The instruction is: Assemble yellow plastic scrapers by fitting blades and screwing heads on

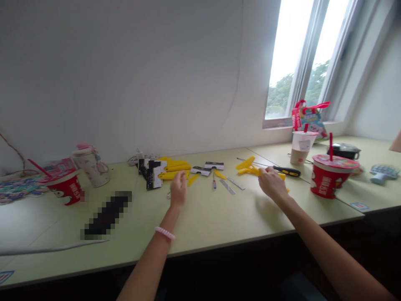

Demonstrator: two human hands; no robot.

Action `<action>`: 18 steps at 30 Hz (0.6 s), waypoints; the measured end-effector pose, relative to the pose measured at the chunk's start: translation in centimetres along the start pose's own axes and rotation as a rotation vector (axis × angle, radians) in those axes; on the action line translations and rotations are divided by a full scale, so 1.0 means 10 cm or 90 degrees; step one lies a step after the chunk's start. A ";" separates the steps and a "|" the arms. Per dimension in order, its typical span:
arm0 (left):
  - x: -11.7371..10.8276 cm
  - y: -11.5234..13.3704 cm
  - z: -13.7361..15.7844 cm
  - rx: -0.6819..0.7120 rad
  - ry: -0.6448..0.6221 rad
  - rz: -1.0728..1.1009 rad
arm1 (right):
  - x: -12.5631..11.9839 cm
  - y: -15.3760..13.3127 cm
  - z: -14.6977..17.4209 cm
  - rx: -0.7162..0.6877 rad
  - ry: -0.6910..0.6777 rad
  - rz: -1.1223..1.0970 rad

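Observation:
My right hand (272,182) is closed around the handle of a yellow scraper (247,166), whose wide forked head points left. Just behind that hand lies a screwdriver with a black and yellow handle (286,171). My left hand (178,189) is over the table, fingers loosely extended, with nothing visible in it. Close to its fingertips are yellow handles (176,168) and black-and-white cards (154,174); whether it touches them I cannot tell. Between the hands lie a small screwdriver (214,184), flat metal blades (227,187), a yellow piece (219,174) and black-and-white packets (214,166).
On the right stand a red cup (328,184) with a straw, a paler drink cup (301,150) and a black container (343,150). A second red cup (67,190) and a tumbler (92,167) are at left, with a pixelated dark object (108,215) in front. The table's front edge runs below.

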State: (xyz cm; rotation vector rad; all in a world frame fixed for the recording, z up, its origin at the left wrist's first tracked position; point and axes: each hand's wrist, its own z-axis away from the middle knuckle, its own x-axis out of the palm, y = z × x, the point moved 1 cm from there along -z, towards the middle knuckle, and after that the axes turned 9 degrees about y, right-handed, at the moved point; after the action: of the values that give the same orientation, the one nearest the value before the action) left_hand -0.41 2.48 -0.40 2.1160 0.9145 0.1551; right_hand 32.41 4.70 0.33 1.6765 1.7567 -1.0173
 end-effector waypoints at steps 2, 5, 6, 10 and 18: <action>0.23 0.16 0.16 -0.115 -0.104 0.132 | -0.07 -0.32 0.09 -0.012 0.002 -0.156; 0.48 0.31 0.33 -0.305 -0.200 0.327 | -0.12 -0.85 0.32 -0.087 -0.052 -0.348; 0.52 0.33 0.34 -0.356 -0.188 0.379 | -0.13 -1.02 0.41 -0.104 -0.073 -0.382; 0.50 0.24 0.30 -0.504 -0.020 0.442 | -0.16 -1.51 0.66 -0.156 -0.132 -0.465; 0.32 0.11 0.28 -0.652 0.075 0.340 | -0.01 -1.48 0.30 -0.124 -0.159 -0.249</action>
State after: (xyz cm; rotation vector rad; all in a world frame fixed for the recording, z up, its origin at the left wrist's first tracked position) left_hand 3.62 2.35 -2.07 1.3180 0.1867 0.8325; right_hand 17.47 2.83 1.18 1.0602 1.9796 -1.1223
